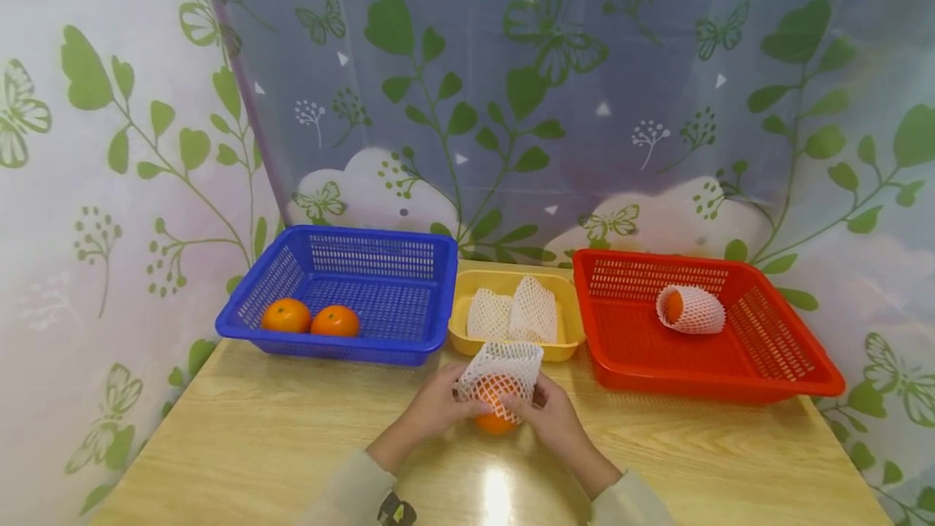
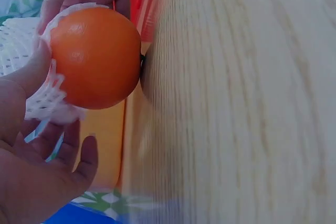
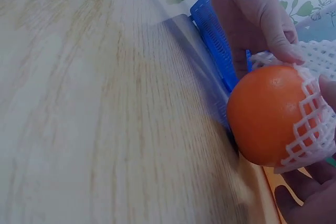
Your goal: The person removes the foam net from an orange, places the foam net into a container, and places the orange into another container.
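Note:
An orange (image 1: 495,425) stands on the table in front of me, partly inside a white foam net sleeve (image 1: 504,357). My left hand (image 1: 436,404) holds the sleeve from the left, its thumb over the mesh edge. From the other side my right hand (image 1: 553,419) grips the sleeve, thumb on the mesh. Both wrist views show the bare lower part of the orange (image 2: 97,59) sticking out of the netting, touching or very close to the wood. In the right wrist view the mesh (image 3: 312,129) covers the orange's far side.
A blue basket (image 1: 431,339) at the left contains two oranges (image 1: 310,318). Behind my hands a yellow tray (image 1: 573,331) bears two foam sleeves (image 1: 532,311). On the right, a red basket (image 1: 628,376) holds a sleeved orange (image 1: 690,310). A patterned curtain hangs behind.

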`<state>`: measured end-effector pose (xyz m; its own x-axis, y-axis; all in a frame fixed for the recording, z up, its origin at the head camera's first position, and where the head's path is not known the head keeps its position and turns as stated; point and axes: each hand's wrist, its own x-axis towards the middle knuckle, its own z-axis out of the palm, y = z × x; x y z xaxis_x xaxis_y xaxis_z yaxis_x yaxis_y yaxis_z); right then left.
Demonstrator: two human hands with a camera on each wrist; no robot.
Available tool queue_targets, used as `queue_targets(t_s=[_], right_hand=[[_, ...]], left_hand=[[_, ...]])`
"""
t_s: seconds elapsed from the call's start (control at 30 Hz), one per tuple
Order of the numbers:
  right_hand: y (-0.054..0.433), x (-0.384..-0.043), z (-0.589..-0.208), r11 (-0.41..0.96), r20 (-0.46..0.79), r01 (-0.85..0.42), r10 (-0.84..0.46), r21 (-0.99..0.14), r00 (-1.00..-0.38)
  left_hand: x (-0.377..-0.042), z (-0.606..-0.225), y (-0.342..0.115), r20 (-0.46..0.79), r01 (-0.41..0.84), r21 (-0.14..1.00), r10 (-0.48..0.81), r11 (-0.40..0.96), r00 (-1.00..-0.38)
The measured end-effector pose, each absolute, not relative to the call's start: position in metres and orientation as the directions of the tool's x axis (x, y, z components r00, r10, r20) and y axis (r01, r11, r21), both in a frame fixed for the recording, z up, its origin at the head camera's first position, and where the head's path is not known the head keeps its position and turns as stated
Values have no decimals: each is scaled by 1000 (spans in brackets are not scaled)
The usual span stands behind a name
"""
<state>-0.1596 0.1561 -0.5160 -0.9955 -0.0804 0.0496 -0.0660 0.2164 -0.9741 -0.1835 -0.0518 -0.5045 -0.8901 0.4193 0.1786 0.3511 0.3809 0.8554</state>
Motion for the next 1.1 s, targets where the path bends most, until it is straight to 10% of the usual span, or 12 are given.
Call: queue_targets(t_s=[1.1], right_hand=[[155, -163, -513, 264, 84, -93, -43, -960, -996]], left_hand=[[-186, -511, -54, 141, 298, 915, 479, 270, -866]])
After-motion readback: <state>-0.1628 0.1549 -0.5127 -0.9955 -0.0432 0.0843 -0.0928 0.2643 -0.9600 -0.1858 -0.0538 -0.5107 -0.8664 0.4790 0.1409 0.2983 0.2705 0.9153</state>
